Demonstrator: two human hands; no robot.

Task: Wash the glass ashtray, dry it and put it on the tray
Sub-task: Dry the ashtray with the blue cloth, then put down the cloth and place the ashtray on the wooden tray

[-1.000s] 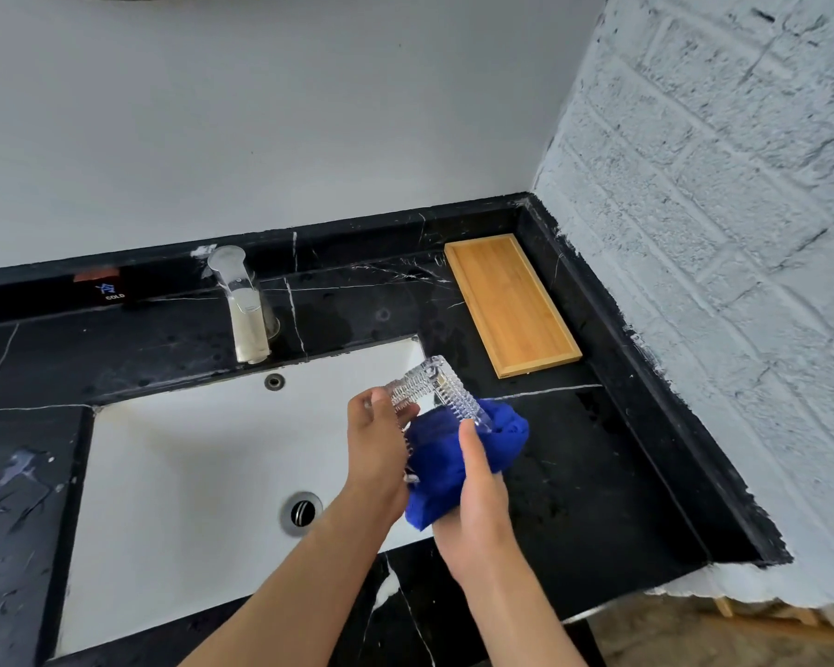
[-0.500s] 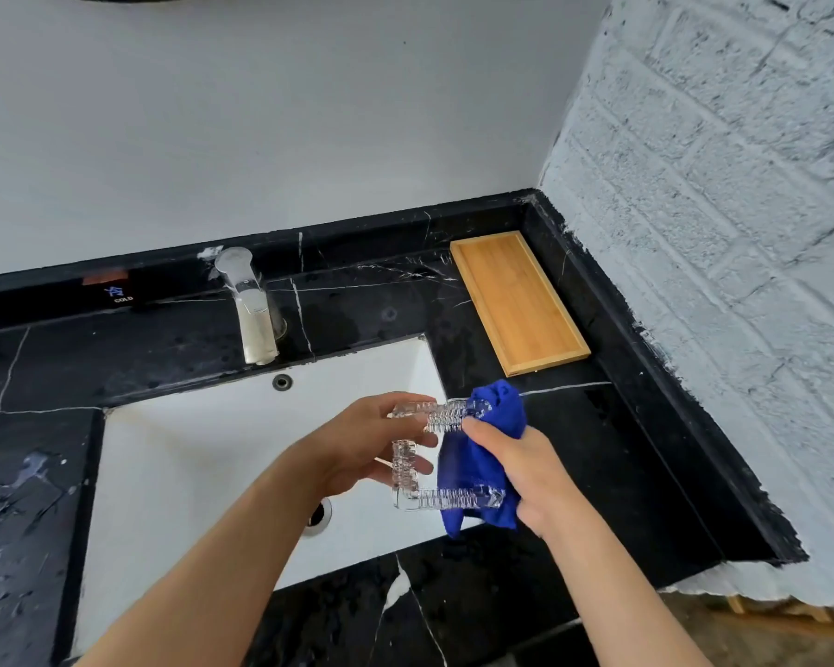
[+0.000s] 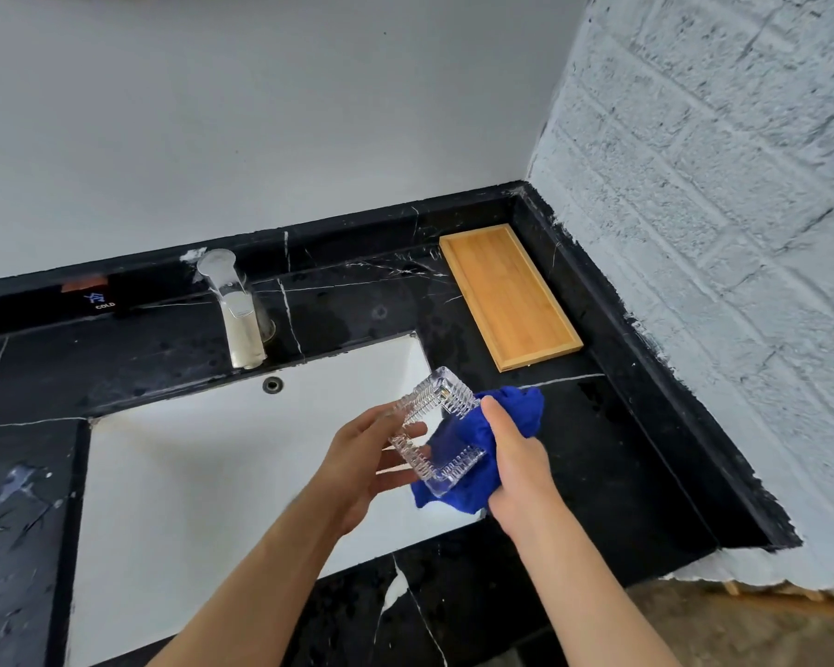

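- The glass ashtray (image 3: 436, 428) is held in the air above the right end of the white sink (image 3: 174, 479), tilted on edge with its open face turned up toward the camera.
- It looks square, so no long axis shows; one corner points up toward the faucet (image 3: 234, 312).
- The left hand (image 3: 357, 466) grips its left rim, fingers curled behind.
- The right hand (image 3: 513, 457) presses a blue cloth (image 3: 473, 442) against its right side, thumb on top.
- The wooden tray (image 3: 509, 300) lies on the black counter (image 3: 612, 454), well apart.
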